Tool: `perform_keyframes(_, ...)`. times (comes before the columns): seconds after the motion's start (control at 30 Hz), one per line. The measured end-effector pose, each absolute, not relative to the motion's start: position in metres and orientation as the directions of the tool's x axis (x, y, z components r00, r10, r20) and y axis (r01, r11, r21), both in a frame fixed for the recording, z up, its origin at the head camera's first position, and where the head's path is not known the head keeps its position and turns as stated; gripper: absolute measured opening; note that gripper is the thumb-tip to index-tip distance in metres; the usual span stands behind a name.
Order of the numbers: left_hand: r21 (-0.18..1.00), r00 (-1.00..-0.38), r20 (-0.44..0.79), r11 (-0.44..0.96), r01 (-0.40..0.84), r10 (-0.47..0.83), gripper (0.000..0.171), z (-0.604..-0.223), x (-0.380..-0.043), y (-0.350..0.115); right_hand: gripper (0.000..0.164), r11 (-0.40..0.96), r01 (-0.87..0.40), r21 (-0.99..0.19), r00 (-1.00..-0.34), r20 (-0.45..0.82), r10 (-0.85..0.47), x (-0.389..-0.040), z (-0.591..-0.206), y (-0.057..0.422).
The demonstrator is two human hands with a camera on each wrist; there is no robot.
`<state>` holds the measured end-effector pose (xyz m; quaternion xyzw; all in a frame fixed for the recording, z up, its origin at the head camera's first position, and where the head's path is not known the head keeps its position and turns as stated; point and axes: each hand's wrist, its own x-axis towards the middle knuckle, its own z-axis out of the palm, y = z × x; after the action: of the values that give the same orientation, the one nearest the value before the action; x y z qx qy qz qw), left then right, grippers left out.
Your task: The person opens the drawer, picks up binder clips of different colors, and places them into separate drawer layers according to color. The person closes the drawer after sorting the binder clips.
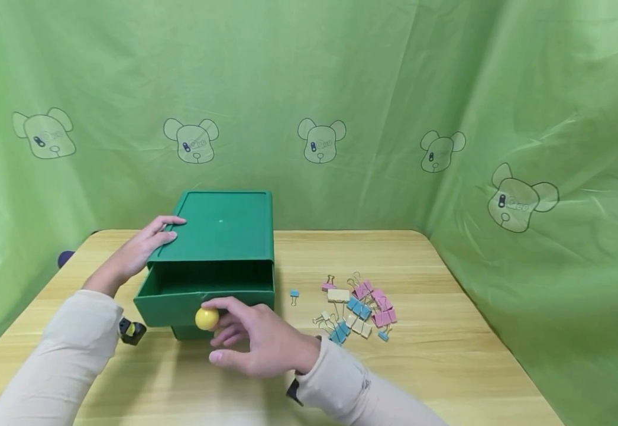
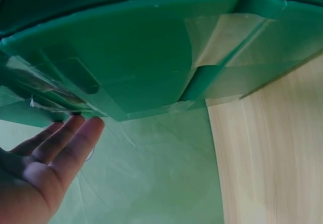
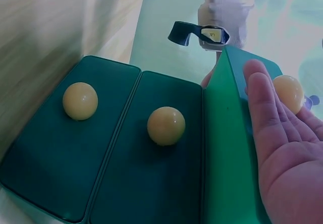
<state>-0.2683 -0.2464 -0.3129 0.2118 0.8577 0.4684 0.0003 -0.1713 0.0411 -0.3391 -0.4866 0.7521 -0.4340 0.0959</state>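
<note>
A green drawer cabinet (image 1: 223,228) stands on the table, its top drawer (image 1: 181,309) pulled partway out and showing a dark inside. My left hand (image 1: 141,248) rests against the cabinet's left side and top edge; in the left wrist view the fingers (image 2: 75,146) lie straight at the taped side. My right hand (image 1: 263,340) is at the drawer's round yellow knob (image 1: 206,319), with the index fingertip at its upper edge and the thumb apart below. In the right wrist view the fingers look fairly straight beside that knob (image 3: 288,94).
Two lower drawers with round knobs (image 3: 166,126) are shut. Right of the cabinet lies a pile of pink, blue and cream binder clips (image 1: 361,310), with a small blue clip (image 1: 294,294) apart from it. Green curtains (image 1: 372,71) enclose the wooden table (image 1: 436,367).
</note>
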Motion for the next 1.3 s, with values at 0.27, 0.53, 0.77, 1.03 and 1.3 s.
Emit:
perform_keyframes(0.27,0.811,-0.914,0.188,0.468,0.352,0.360,0.046,-0.313,-0.268,-0.245,0.059,0.140,-0.685,-0.715,-0.476,0.294,-0.829,-0.165,-0.339,0.043)
perform_keyframes(0.53,0.813,-0.915,0.194,0.464,0.352,0.355,0.045,-0.313,-0.270,-0.246,0.058,0.114,-0.715,-0.690,-0.447,0.325,-0.833,-0.162,-0.339,0.043)
perform_keyframes(0.77,0.818,-0.921,0.185,0.466,0.338,0.343,0.046,-0.312,-0.268,-0.245,0.055,0.111,-0.726,-0.678,-0.438,0.333,-0.835,-0.158,-0.339,0.045)
perform_keyframes(1.03,0.817,-0.926,0.184,0.472,0.331,0.330,0.045,-0.313,-0.267,-0.244,0.056,0.096,-0.744,-0.661,-0.416,0.345,-0.842,-0.153,-0.339,0.046)
perform_keyframes(1.3,0.820,-0.934,0.191,0.474,0.320,0.300,0.044,-0.314,-0.268,-0.244,0.059,0.107,-0.771,-0.628,-0.401,0.347,-0.848,-0.153,-0.337,0.048)
